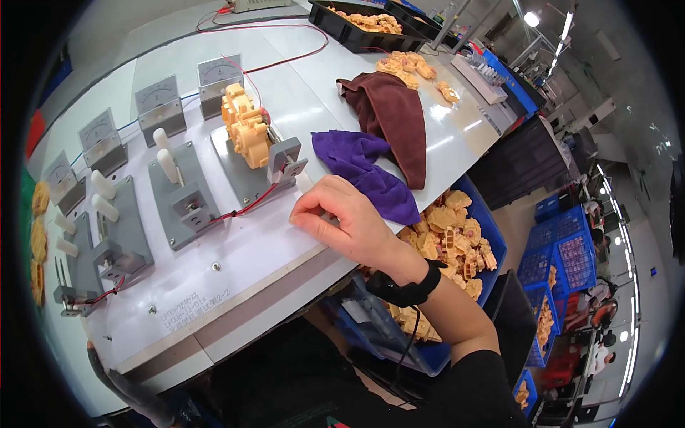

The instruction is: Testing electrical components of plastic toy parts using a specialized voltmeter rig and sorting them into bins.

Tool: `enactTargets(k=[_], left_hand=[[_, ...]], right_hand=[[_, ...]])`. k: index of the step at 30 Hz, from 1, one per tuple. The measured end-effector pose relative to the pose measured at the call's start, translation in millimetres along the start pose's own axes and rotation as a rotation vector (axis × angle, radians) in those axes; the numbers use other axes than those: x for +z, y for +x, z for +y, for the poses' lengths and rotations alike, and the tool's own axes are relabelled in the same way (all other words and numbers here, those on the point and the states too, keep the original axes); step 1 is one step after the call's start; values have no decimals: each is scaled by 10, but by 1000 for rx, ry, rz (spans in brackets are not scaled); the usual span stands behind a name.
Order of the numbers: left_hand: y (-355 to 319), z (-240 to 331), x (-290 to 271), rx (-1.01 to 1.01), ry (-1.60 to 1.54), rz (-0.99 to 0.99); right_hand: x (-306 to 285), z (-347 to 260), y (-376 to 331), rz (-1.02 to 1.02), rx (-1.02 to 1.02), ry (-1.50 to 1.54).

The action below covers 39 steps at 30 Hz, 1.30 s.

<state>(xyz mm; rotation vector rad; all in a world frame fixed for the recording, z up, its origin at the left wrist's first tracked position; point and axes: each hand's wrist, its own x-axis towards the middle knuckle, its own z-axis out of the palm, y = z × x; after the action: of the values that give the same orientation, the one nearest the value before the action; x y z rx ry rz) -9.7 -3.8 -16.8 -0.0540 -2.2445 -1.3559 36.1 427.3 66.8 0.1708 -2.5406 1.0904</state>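
My right hand, with a black strap on its wrist, is over the near edge of the white board. Its fingers curl in and the thumb tip meets the index finger; nothing shows between them. Just beyond it is a grey test fixture, one of several in a row. A yellow plastic housing stands on that fixture, against a grey block with a red wire. White pegs rise from the neighbouring fixture, which carries no housing. My left hand is not in view.
Panel meters line the back of the board. Purple and brown cloths lie right of the fixtures. Blue crates of yellow parts stand below the table edge. A black tray and loose parts are at the back.
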Motion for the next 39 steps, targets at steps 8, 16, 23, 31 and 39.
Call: enactTargets(k=[8,16,23,31,39], left_hand=[[-28,181,93,-21,-69,27],[-56,217,110,4,-141,67],[-44,241,154,-42,-146,92],[-57,145,65,-63,-186,100],[34,-99,-177,-51,-79,-57]], right_hand=[[-19,14,43,-30,-22,1],[-15,58,48,-34,-27,21],[3,33,94,-20,-35,-10],[16,37,91,-14,-47,20],[-54,-25,-11,9,62,43]])
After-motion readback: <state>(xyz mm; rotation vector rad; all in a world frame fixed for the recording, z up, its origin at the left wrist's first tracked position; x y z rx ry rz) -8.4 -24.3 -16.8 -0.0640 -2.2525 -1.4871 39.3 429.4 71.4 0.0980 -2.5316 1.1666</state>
